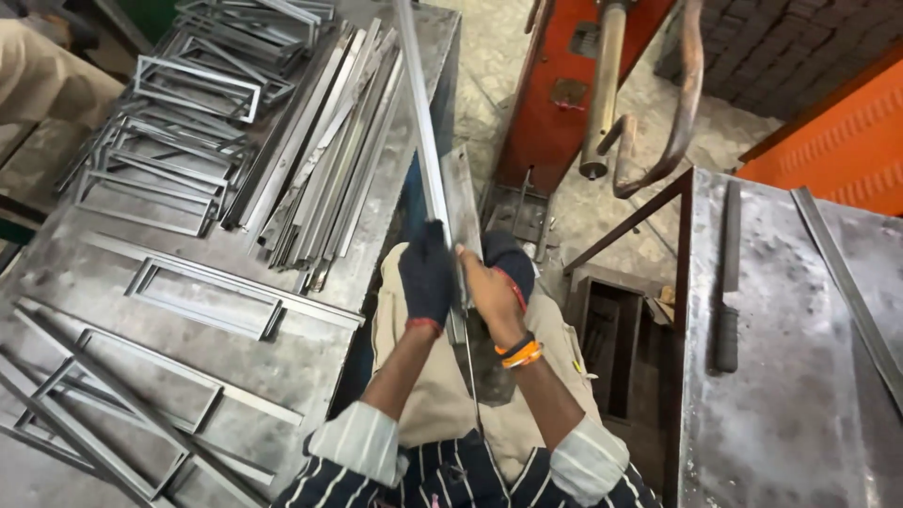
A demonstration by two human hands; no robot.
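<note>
Head view looks straight down at your lap, where both hands meet on a long metal strip (pixel 425 132) that runs up and away from you, between the left table (pixel 113 273) and the orange machine (pixel 564 85). Your left hand (pixel 428 277), in a dark glove, has its fingers (pixel 423 249) clenched round the strip near its lower end; the glove probably sits on that side because it bears against the bare edge. Your right hand (pixel 489 296) is ungloved, with orange bangles (pixel 520 352) at the wrist, and it presses against the same strip just beside the left; its fingers are curled toward the metal, though whether they fully close round it cannot be told from here. Holding the strip low, with both hands touching, seems to steady its long free length. On the left table, loose straight strips (pixel 329 160) lie bundled side by side near the edge closest to you, apparently kept within reach, while finished rectangular frames (pixel 188 89) are heaped further off and others lie flat singly (pixel 202 301). On the right table (pixel 800 376) a file with a dark handle (pixel 727 282) rests apart, parallel to the edge. A curved copper arm (pixel 682 103) hangs from the machine above the floor
</note>
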